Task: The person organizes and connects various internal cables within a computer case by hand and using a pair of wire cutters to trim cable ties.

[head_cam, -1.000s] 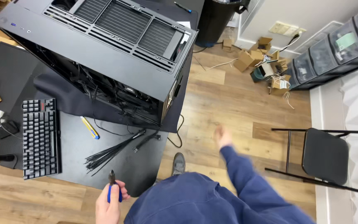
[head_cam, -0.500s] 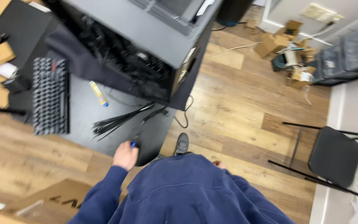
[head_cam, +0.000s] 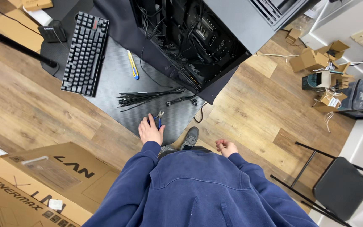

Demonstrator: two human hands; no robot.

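left hand grips blue-handled cutters on the black mat, w/ zip ties at 12 o'clock, in reach; right hand loosely curled, empty.

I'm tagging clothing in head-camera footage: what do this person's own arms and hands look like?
Both arms wear long, loose navy-blue sweatshirt sleeves with ribbed cuffs ending at the wrists. The left hand and right hand are bare: no gloves. No watch, rings or markings show, and the sleeves are plain, without print.
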